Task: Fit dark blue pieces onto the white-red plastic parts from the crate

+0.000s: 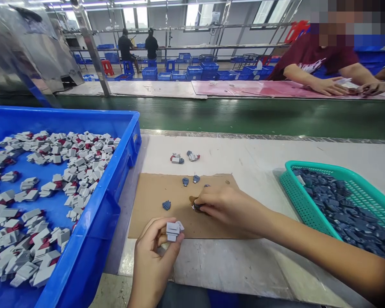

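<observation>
At the desk, my left hand grips a grey block between thumb and fingers, just above the near edge of a cardboard sheet. My right hand, fingers pinched narrow, holds a dark piece at a glossy brown patch on the sheet. The step in hand looks like dabbing that piece in the patch, though I judge this only from how the 2 meet. The next move, I think, calls for a light, steady pinch that keeps the wet side off my fingertips, with the grey block held still.

On the sheet, 3 loose blue pieces lie apart; beyond it, 2 joined parts show grey, red and dark blue together. A blue bin of grey-and-red parts stands to my left, a green basket of dark pieces to my right.

My fingers cover most of the dark piece, and my right hand nearly hides a 4th blue piece. I cannot tell whether the grey block carries red on its far side. The frame cuts off both bin and basket. What the co-worker's hands hold across the belt is hard to make out.
</observation>
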A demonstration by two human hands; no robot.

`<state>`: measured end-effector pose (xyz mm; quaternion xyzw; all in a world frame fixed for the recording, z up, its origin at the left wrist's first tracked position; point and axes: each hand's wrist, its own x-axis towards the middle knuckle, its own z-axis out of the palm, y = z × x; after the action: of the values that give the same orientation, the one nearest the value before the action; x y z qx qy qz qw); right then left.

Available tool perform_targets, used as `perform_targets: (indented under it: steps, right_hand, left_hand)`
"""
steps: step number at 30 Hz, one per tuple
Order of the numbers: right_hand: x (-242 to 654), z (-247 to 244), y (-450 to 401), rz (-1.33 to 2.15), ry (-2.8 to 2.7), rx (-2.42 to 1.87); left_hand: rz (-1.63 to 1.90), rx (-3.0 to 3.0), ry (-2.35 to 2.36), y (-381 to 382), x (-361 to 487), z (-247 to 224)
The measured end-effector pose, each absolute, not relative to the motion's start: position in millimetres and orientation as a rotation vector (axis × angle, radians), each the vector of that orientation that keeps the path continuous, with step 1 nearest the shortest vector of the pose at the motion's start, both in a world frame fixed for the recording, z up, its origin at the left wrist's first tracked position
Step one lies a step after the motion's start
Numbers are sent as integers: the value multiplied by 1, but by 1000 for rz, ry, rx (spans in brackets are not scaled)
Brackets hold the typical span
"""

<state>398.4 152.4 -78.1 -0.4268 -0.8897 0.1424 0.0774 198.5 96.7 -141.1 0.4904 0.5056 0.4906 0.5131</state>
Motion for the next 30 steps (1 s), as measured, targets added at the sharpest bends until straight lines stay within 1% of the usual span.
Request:
perform_targets:
  steps: [4,8,11,13,16,19,23,25,27,30]
  right_hand:
    - [398,-79,149,333,-2647,-1346]
    - [397,-80,144,335,-2647,-1311]
    - [399,-82,143,228,-2674,-1319]
    - [400,-84,143,245,-2684,-1327]
    - [401,-84,142,383,-2619,-1296]
    - [402,-76,142,539,-2397,-1327]
    - [400,-63,138,996,-1926,-1464]
    - [398,-59,136,1165,-1738,-1455]
    - [396,-58,132,1221,-1652,-1437]
    - [391,-58,127,1192,-1675,-1434]
  left_hand:
    - [1196,1076,1238,94,203,-137]
    - [1239,1005,1256,92,205,-131]
    - [1203,1031,1236,93,206,-128]
    - [1240,981,1232,94,208,-126]
    - [1313,862,1205,96,216,-123]
    - [1262,811,1117,96,228,-119]
    - [1301,671,1079,93,240,-117]
    - [1332,661,1091,93,240,-118]
    - [1324,698,1086,93,238,-122]
    - [1267,782,1038,95,234,-127]
